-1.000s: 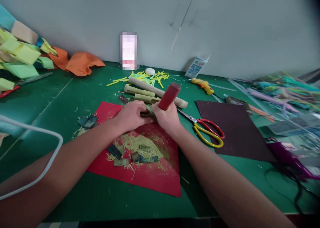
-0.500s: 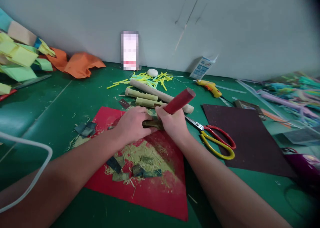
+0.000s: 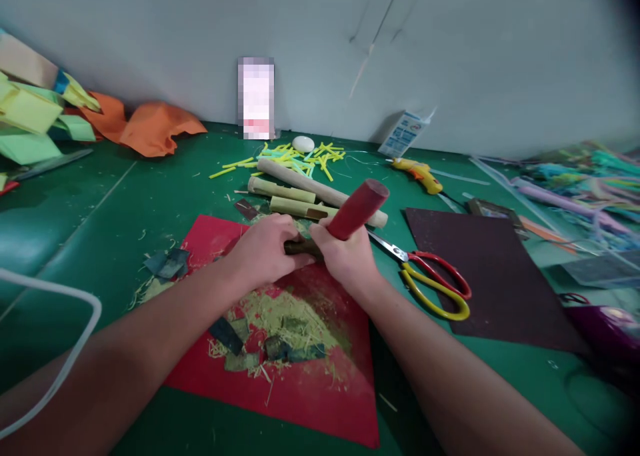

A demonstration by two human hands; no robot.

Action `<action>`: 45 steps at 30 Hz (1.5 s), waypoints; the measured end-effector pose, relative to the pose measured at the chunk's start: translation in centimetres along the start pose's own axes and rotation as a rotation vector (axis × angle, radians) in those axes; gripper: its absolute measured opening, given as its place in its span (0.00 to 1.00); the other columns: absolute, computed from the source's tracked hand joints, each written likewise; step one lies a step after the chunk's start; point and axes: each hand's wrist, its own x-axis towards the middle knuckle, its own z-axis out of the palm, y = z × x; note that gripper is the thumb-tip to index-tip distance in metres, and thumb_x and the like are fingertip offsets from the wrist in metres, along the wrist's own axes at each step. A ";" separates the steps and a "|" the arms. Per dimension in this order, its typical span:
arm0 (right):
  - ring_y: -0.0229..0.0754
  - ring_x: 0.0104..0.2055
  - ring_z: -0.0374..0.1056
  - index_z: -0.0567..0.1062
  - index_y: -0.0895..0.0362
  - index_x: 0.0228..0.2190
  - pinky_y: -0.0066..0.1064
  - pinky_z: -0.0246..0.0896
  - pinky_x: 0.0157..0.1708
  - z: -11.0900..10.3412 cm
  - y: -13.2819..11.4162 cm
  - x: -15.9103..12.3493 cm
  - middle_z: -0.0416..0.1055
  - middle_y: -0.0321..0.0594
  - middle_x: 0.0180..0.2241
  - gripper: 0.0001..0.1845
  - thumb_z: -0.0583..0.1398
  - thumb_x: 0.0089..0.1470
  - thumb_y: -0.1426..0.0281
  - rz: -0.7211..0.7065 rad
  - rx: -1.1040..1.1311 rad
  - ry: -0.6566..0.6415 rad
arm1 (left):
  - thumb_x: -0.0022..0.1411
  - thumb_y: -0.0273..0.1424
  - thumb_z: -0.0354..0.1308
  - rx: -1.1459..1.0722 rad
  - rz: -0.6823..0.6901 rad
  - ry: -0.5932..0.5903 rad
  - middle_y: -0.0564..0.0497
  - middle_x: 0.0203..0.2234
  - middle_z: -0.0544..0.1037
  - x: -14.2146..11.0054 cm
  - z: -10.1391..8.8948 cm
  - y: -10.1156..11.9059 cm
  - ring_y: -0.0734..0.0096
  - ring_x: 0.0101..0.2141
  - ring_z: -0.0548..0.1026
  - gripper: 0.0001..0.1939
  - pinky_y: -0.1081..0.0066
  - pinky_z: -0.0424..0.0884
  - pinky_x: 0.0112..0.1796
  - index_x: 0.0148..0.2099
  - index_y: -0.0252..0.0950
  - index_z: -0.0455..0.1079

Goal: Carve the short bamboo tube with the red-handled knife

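Both hands meet over a red sheet [image 3: 280, 403] strewn with pale shavings [image 3: 290, 313] and small dark scraps. My left hand [image 3: 265, 249] is closed around a short brownish tube-like piece [image 3: 301, 247], partly hidden by the fingers. My right hand [image 3: 347, 253] grips a tool with a thick red handle [image 3: 361, 206], tilted up to the right; its working end is hidden behind the hand, at the piece. Just beyond lie two cut bamboo tubes [image 3: 283, 191] with slots in them and a long pale wooden rod [image 3: 320, 186].
Scissors [image 3: 430, 283] with red and yellow handles lie right of my right hand, partly on a dark brown sheet [image 3: 500, 276]. Farther back are yellow strips [image 3: 290, 156], a yellow glue gun [image 3: 420, 175] and a phone [image 3: 257, 99] against the wall. A white cable [image 3: 75, 293] loops at left.
The view has shifted slightly. The red handle leans a little lower toward me; both hands keep their hold at nearly the same spot.
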 end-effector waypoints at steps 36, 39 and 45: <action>0.35 0.22 0.53 0.59 0.53 0.16 0.32 0.48 0.24 0.2 0.3 0.9 0.57 0.30 0.16 0.15 0.59 0.47 0.65 -0.011 -0.074 0.044 | 0.58 0.39 0.65 0.093 0.026 0.023 0.48 0.32 0.74 -0.2 -0.2 0.4 0.60 0.39 0.72 0.11 0.62 0.68 0.39 0.35 0.36 0.77; 0.35 0.22 0.53 0.59 0.52 0.16 0.32 0.49 0.24 0.4 0.4 0.9 0.57 0.30 0.17 0.15 0.59 0.46 0.65 -0.020 -0.110 0.044 | 0.59 0.39 0.64 0.068 0.033 0.012 0.48 0.32 0.74 -0.1 -0.2 0.3 0.61 0.40 0.72 0.10 0.62 0.68 0.40 0.35 0.37 0.77; 0.34 0.22 0.50 0.57 0.52 0.14 0.32 0.47 0.23 0.4 -0.1 0.3 0.53 0.29 0.15 0.15 0.59 0.43 0.68 0.010 -0.060 0.001 | 0.59 0.39 0.64 0.017 0.021 0.013 0.50 0.29 0.71 0.0 -0.1 0.1 0.63 0.36 0.71 0.11 0.63 0.67 0.37 0.31 0.36 0.76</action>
